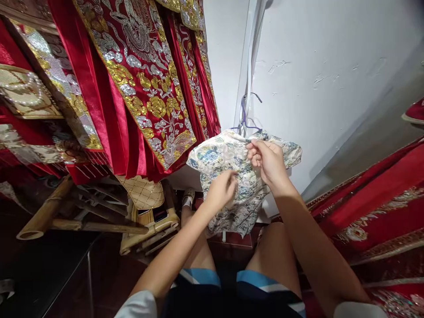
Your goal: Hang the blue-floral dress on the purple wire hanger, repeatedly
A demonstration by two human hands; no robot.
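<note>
A short-sleeved floral shirt (218,161), cream with blue-green flowers, hangs on a purple hanger (244,115) before me. My right hand (270,161) is at its neckline, thumb and forefinger pinched together on the collar edge. Lower down, in front of the shirt's chest, is my left hand (222,187), its fingers curled and a little blurred. Whatever lies between those left fingers is hidden from me. The shirt's lower part falls loose and creased over the space between my knees.
Red garments with gold and silver embroidery (155,97) hang on the left, above a bamboo frame (99,226). A white wall (314,66) with peeling spots stands behind the shirt. More red embroidered cloth (380,198) fills the right side.
</note>
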